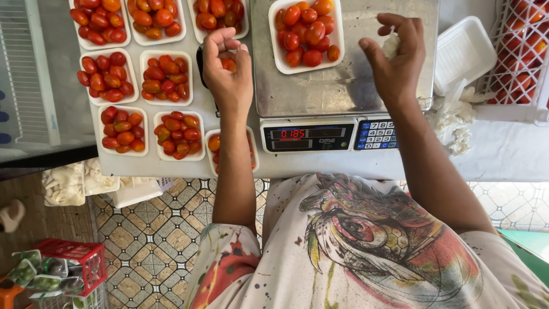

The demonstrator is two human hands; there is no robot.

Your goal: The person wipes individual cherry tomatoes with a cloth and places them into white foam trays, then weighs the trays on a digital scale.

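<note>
A white foam tray (278, 60) of red and orange cherry tomatoes (306, 31) rests on the steel pan of a digital scale (343, 86). My left hand (226, 68) is curled beside the scale's left edge, holding a tomato or two in its fingers. My right hand (396, 57) hovers over the pan's right side, fingers loosely bent around a small whitish crumpled piece. The scale's red display (293, 134) is lit.
Several filled tomato trays (166, 77) cover the table to the left. An empty white tray (464, 52) lies right of the scale, beside a white crate of tomatoes (523, 51) and crumpled white scraps (452, 120). A red basket (74, 254) stands on the tiled floor.
</note>
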